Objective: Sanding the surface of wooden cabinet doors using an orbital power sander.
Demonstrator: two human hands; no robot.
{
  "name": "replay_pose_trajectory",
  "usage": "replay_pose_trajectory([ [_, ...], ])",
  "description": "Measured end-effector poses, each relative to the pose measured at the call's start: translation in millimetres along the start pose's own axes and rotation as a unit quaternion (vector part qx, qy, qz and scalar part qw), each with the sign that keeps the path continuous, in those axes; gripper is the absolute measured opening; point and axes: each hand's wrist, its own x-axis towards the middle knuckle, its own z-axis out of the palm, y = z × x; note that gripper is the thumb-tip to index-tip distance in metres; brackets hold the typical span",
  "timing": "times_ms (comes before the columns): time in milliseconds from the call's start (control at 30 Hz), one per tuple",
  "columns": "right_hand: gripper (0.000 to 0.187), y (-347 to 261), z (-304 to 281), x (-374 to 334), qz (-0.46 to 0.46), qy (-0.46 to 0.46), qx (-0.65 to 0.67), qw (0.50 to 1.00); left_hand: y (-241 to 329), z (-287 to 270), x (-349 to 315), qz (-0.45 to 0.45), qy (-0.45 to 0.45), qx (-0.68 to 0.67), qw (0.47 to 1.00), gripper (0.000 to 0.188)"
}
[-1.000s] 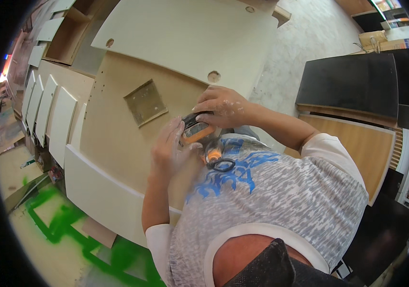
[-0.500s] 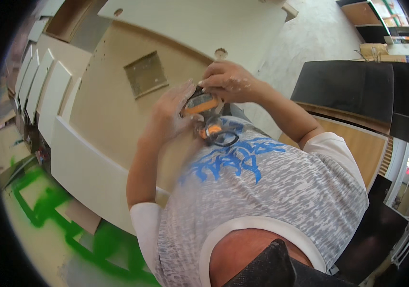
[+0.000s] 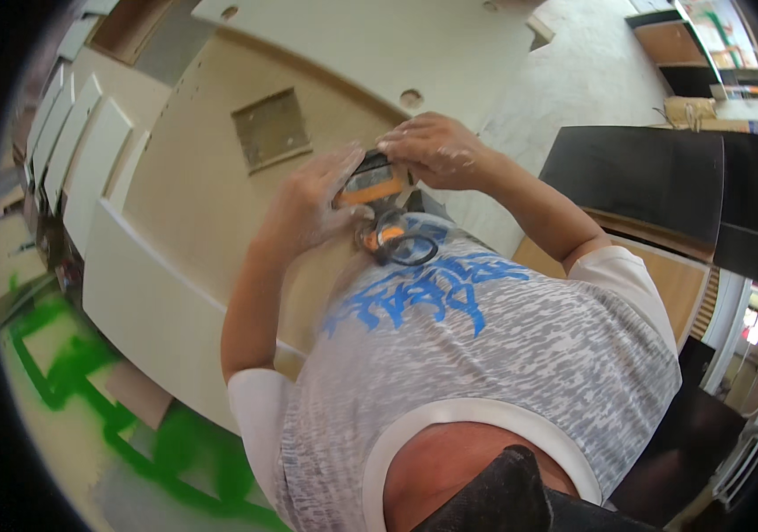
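An orange and black power sander (image 3: 373, 192) sits close in front of my body, over the tan wooden panel (image 3: 197, 133). My left hand (image 3: 310, 200), whitened with dust, is closed around its left side, with the thumb across it. From the other side my right hand (image 3: 439, 152) grips its far right end, the fingers bent over the top. The tool's rear part with a black loop (image 3: 414, 250) lies against my grey shirt. Its underside is hidden. Beyond my left hand, a square recess (image 3: 272, 131) shows in the panel.
A white board (image 3: 343, 49) with round holes lies across the far side. Several white panels (image 3: 86, 160) stand in a row at the left, and a long white panel (image 3: 153, 301) lies nearer. Black panels (image 3: 632, 182) are at the right. Green paint marks the floor (image 3: 192, 457) at lower left.
The view has shifted slightly. My left forearm has swung a little to the left, and the fingers of my right hand lie flatter. Both hands stay on the sander.
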Motion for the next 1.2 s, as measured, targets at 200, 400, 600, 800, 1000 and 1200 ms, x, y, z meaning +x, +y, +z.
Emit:
replay_pose_trajectory([
  [200, 0.021, -5.6, -4.0, -2.2, 0.175, 0.003, 0.178, 0.968, 8.7, -3.6, 3.8, -0.017, -0.013, 0.003, 1.000, 0.069],
  [400, 0.020, -6.5, -3.0, -4.2, 0.198, -0.022, 0.146, 0.969, 7.5, -2.9, 11.5, -0.036, -0.009, -0.029, 0.999, 0.072],
  [600, 0.026, -3.6, 6.6, -18.7, 0.075, 0.059, 0.184, 0.978, 10.5, 5.1, 18.4, 0.006, -0.021, -0.026, 0.999, 0.071],
  [800, 0.040, -7.9, 0.4, -16.7, 0.122, -0.021, 0.201, 0.972, 11.4, 7.8, 17.4, 0.035, -0.014, 0.038, 0.999, 0.067],
  [1000, 0.049, -8.2, -10.3, -13.1, 0.061, -0.078, 0.141, 0.985, 15.0, 8.5, 11.9, 0.042, -0.011, 0.093, 0.995, 0.071],
  [1200, 0.063, 4.8, -25.5, 1.2, 0.058, -0.216, 0.163, 0.961, 19.8, 6.4, 8.5, 0.022, -0.026, 0.117, 0.993, 0.073],
])
